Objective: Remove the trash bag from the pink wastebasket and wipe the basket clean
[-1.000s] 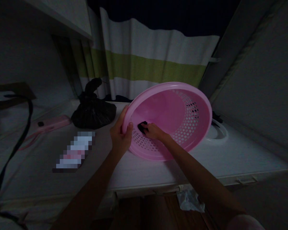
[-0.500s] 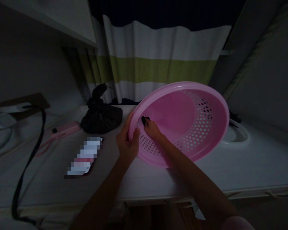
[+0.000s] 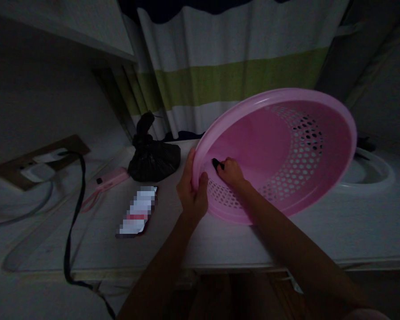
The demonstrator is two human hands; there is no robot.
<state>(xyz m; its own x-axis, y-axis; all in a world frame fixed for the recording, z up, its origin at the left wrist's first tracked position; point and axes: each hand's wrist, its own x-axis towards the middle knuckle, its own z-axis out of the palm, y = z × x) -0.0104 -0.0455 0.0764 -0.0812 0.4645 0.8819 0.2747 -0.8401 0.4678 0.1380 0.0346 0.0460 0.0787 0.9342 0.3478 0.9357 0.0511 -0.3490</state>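
A pink plastic basket (image 3: 253,146) with rows of round holes in its wall is tilted on the desk, its mouth turned toward me. My left hand (image 3: 193,191) grips the basket's left rim, thumb on the inside and fingers outside. Inside the basket, my right hand (image 3: 231,172) is closed on a small black cloth (image 3: 217,164), held against or close to the inner left wall. Much of the cloth is hidden by my fingers, so its exact kind is unclear.
A knotted black plastic bag (image 3: 153,158) stands at the back left. In front of it lie a phone (image 3: 138,211) and a pink strapped device (image 3: 111,178). A black cable (image 3: 74,222) runs from the wall socket (image 3: 6,171). Behind the basket is a white ring-shaped object (image 3: 383,171).
The view has shifted, so the desk items sit further right. The basket looks slightly larger and higher. My right hand, with the black cloth, has moved a little along the inner wall.
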